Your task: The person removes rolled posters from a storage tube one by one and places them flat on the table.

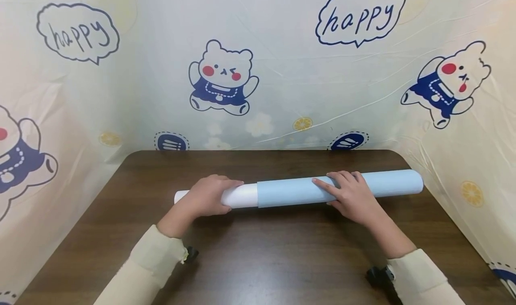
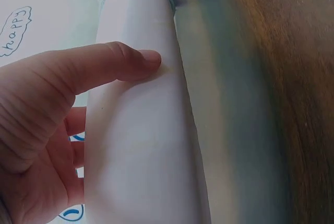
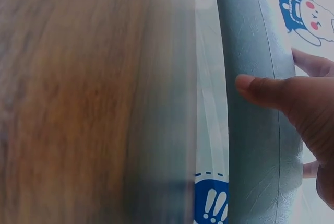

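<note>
A long roll stretches from left to right above the far half of the table. Its left part is a smooth white tube (image 1: 246, 195), and the rest is a thicker light blue sleeve or wrap (image 1: 290, 192) with a lengthwise seam in the right wrist view. My left hand (image 1: 208, 195) grips the white part, thumb on the near side and fingers behind it. On the blue part, my right hand (image 1: 351, 195) holds the roll between thumb and fingers, its index finger stretched along the top. The thumb (image 3: 263, 91) lies across the blue surface. Whether the roll touches the table cannot be told.
The brown wooden table (image 1: 258, 251) has rounded far corners. Behind it and along both sides hangs a pale sheet (image 1: 282, 94) printed with bears, speech bubbles and orange slices. Dark wrist straps (image 1: 379, 276) show under the sleeves.
</note>
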`<action>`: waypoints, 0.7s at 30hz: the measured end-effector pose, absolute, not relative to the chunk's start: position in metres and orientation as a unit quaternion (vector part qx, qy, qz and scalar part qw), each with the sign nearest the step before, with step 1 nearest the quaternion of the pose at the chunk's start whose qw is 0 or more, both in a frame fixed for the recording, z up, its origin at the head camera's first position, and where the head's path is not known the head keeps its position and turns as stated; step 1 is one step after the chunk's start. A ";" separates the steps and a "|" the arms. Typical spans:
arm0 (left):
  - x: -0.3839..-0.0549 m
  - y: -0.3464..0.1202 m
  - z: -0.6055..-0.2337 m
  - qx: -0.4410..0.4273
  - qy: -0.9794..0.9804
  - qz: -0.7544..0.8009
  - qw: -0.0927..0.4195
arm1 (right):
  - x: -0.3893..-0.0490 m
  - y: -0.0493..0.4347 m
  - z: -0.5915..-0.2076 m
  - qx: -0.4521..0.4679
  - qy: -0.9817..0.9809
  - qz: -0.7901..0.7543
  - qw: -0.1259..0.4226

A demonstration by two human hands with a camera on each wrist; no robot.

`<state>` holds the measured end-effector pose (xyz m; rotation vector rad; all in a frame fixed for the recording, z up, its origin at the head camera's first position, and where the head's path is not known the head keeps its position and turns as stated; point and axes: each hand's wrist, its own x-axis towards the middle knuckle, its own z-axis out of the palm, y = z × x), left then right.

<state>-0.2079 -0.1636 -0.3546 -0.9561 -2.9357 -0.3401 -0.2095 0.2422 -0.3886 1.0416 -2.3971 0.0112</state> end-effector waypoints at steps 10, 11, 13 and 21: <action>-0.205 -0.173 -0.348 -0.294 -0.948 -0.120 0.014 | -0.207 0.252 -0.388 0.378 -0.889 0.007 0.259; -0.205 -0.174 -0.347 -0.294 -0.948 -0.120 0.016 | -0.207 0.252 -0.388 0.378 -0.889 0.007 0.260; -0.205 -0.177 -0.347 -0.294 -0.948 -0.118 0.021 | -0.207 0.254 -0.387 0.377 -0.888 0.007 0.264; -0.206 -0.187 -0.346 -0.274 -0.954 -0.120 0.022 | -0.206 0.259 -0.386 0.376 -0.885 0.007 0.275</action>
